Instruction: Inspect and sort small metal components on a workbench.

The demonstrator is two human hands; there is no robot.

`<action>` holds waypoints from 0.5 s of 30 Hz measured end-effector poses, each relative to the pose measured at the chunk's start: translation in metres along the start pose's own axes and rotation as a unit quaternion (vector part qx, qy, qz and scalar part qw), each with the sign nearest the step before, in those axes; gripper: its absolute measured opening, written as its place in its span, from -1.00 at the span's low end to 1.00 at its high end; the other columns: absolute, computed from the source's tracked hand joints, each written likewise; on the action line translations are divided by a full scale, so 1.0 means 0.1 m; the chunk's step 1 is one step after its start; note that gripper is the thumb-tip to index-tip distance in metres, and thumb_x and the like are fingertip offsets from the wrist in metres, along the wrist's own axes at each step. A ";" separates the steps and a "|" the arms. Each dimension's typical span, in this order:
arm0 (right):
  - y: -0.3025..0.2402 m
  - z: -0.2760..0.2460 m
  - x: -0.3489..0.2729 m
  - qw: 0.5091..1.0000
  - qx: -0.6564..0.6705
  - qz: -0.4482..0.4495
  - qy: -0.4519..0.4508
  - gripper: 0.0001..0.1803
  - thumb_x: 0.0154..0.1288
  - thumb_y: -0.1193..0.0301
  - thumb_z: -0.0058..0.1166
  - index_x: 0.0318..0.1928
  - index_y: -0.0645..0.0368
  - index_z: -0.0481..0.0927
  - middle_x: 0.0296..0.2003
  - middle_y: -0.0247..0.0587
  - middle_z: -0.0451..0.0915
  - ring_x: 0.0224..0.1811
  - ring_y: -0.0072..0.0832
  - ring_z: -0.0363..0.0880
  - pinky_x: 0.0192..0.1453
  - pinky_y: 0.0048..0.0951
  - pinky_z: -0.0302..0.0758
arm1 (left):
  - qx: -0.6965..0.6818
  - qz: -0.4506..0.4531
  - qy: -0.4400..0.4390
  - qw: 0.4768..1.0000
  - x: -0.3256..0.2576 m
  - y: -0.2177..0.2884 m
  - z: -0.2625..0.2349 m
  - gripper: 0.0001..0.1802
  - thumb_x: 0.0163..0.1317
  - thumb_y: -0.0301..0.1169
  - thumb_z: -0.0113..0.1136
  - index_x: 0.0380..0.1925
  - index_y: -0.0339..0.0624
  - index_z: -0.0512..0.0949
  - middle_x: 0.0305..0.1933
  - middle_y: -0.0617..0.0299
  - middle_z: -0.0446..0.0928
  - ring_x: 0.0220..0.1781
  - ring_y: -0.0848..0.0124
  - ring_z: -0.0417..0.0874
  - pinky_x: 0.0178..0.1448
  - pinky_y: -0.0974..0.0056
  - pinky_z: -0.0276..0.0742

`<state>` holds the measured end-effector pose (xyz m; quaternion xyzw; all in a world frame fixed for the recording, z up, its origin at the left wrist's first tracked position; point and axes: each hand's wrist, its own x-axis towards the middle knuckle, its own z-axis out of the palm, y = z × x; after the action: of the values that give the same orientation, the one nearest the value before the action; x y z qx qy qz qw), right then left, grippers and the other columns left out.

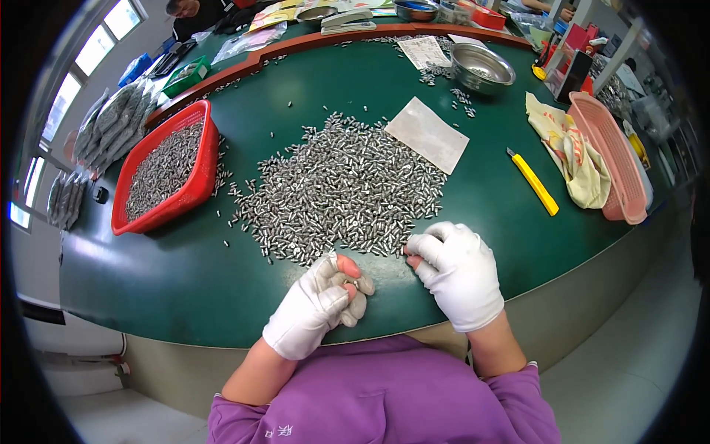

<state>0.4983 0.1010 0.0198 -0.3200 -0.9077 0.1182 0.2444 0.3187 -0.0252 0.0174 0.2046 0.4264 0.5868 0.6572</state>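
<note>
- head view: at the centre of the frame i have a broad pile of small metal pieces point(340, 192) loose on the green table point(185, 296).
- below it, the gloved left hand point(310, 305) is half curled, bare fingertips close together; perhaps a piece sits between them, i can't be sure.
- right of that, the right hand point(460, 275) bends its fingers near a pinch by the pile's lower edge; i can't tell if it grips anything.
- a sleeve or wrist brushing the pile could scatter pieces off the lower table edge.
- gloves could dull the feel and let a piece slip.
- the yellow cutter point(534, 183), right, could nick a careless reach.
- writing: small characters on the purple shirt point(355, 403), print on the upper sheet point(424, 53); i read no brand.
</note>
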 end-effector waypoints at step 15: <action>-0.23 0.13 0.01 0.970 0.199 -0.126 0.055 -0.75 -0.05 0.40 0.37 -0.35 0.02 0.55 -0.35 -0.39 0.56 -0.35 -0.30 0.52 -0.25 -0.28 0.44 | 0.107 -0.050 -0.046 0.992 -0.03 0.07 0.00 -0.79 0.44 -0.26 0.05 -0.10 -0.14 0.46 -0.29 0.34 0.54 -0.46 0.67 0.42 -0.42 0.55 0.35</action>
<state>0.4785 0.0832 0.0179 -0.1541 -0.8839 0.2470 0.3659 0.3149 -0.0266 0.0235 0.2788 0.4659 0.4939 0.6792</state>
